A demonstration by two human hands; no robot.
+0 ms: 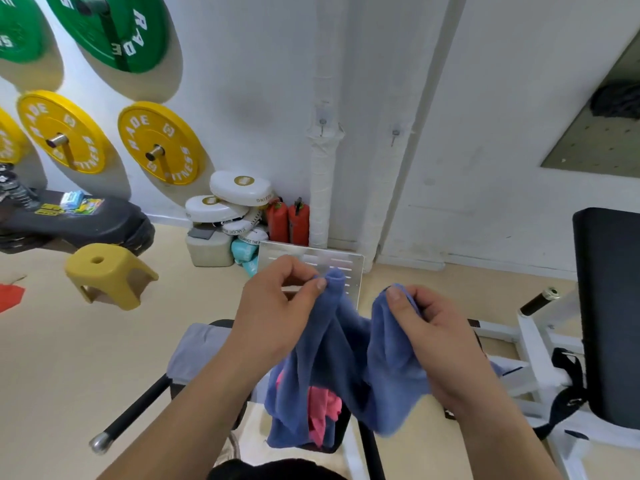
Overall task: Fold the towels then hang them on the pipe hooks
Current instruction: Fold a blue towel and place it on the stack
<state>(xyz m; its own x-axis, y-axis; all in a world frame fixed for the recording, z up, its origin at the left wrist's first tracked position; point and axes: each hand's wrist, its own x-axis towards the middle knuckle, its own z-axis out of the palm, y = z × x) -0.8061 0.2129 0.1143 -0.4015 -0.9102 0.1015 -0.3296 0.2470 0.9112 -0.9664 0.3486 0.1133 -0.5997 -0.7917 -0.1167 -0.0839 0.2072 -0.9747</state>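
Hanging blue towel (349, 351) pinched between left hand (277, 313) and right hand (426, 327)

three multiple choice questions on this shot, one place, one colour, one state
1. Where is the stool? A on the floor, at left; B on the bench; C on the wall.
2. What colour is the held towel? A pink; B grey; C blue.
3. Left hand and right hand on the towel? A both pinch it; B only left; C neither.
A, it stands on the floor at left; C, it is plainly blue; A, each hand pinches an upper edge.
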